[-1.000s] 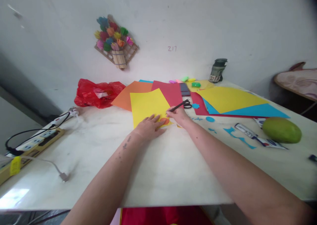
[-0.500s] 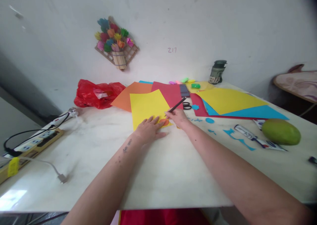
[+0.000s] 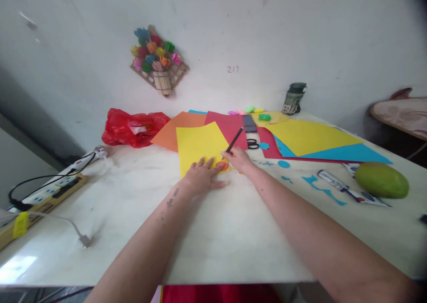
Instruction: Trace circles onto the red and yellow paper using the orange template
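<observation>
A yellow sheet point(image 3: 202, 145) lies on the white table, overlapping orange and red sheets. On its lower right corner rests a small orange disc point(image 3: 222, 165). My left hand point(image 3: 199, 177) is flat with its fingers spread, pressing on the lower edge of the yellow sheet, one fingertip on the disc. My right hand point(image 3: 239, 159) is closed around a dark pencil point(image 3: 235, 139), which leans up to the right, its lower end at the disc's upper edge. Black-handled scissors point(image 3: 252, 144) lie just beyond my right hand.
Yellow and blue sheets point(image 3: 316, 136), blue paper scraps point(image 3: 322, 189), tubes point(image 3: 332, 180) and a green fruit point(image 3: 381, 179) are at right. A bottle point(image 3: 294, 98) stands behind. A red bag point(image 3: 131, 127) and a power strip point(image 3: 46, 194) with cables are at left.
The pencil has turned more upright, and its upper end has shifted left. My right hand has moved slightly. My left hand stays on the sheet. The whole view has shifted a little.
</observation>
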`<act>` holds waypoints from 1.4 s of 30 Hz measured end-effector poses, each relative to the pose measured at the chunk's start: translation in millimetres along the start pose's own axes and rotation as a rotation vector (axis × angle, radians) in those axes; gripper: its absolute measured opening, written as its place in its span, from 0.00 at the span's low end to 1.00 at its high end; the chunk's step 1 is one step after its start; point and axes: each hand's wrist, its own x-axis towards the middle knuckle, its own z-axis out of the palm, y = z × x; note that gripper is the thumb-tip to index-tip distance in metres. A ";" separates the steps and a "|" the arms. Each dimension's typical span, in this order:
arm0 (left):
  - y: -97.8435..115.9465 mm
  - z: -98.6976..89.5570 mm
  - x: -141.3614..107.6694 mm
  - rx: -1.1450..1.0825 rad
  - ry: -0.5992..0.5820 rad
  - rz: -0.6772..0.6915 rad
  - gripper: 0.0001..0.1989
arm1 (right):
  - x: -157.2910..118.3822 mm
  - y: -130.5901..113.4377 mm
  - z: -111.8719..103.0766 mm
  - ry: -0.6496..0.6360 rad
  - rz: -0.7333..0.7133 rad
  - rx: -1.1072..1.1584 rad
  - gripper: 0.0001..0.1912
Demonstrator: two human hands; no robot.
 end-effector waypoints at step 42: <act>2.2 -1.8 0.2 -0.032 -0.049 -0.046 0.38 | 5.2 -5.6 11.6 -0.063 -0.010 0.068 0.16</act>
